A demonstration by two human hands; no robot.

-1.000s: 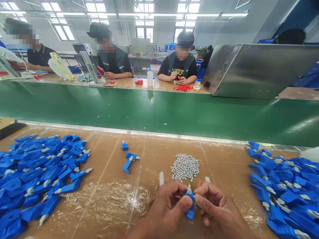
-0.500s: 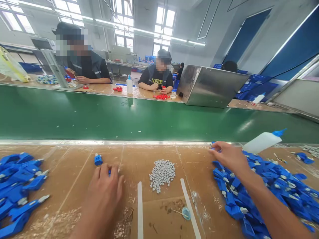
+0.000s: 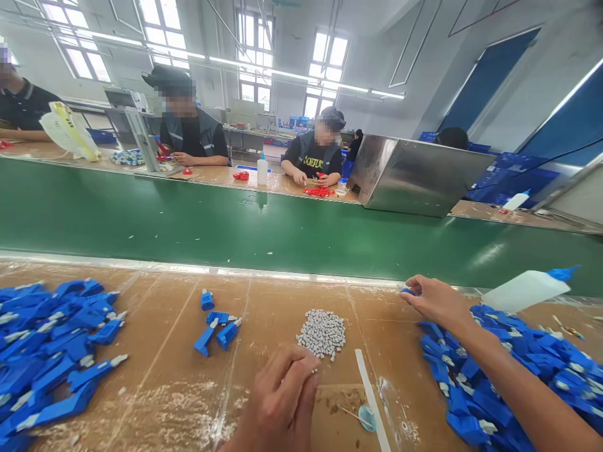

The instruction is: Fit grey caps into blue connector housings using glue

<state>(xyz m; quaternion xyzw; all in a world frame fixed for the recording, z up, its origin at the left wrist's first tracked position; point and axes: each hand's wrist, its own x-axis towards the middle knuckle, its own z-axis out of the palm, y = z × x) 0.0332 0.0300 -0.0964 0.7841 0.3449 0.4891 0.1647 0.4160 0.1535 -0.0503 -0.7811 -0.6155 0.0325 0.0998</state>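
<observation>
My left hand (image 3: 285, 392) is at the near edge of a pile of small grey pieces (image 3: 323, 331), its fingers pinched together. A bit of one small grey piece (image 3: 315, 370) shows at the fingertips. My right hand (image 3: 436, 303) pinches a blue plastic part (image 3: 409, 292), mostly hidden by the fingers, above the table's far edge. Below the right forearm spreads a heap of blue plastic parts with whitish tips (image 3: 522, 370). Several loose blue parts (image 3: 206, 339) lie left of the grey pile.
Another heap of blue parts (image 3: 56, 345) covers the left side. A white squeeze bottle (image 3: 525, 290) leans over the right heap. A small round dish (image 3: 367, 417) with a stick lies in front. Beyond the green belt (image 3: 188, 220), co-workers (image 3: 313, 154) handle red parts.
My left hand has moved right, from the loose blue parts to the grey pile, and its fingers have closed. My right hand stays near the right heap. The view has shifted left.
</observation>
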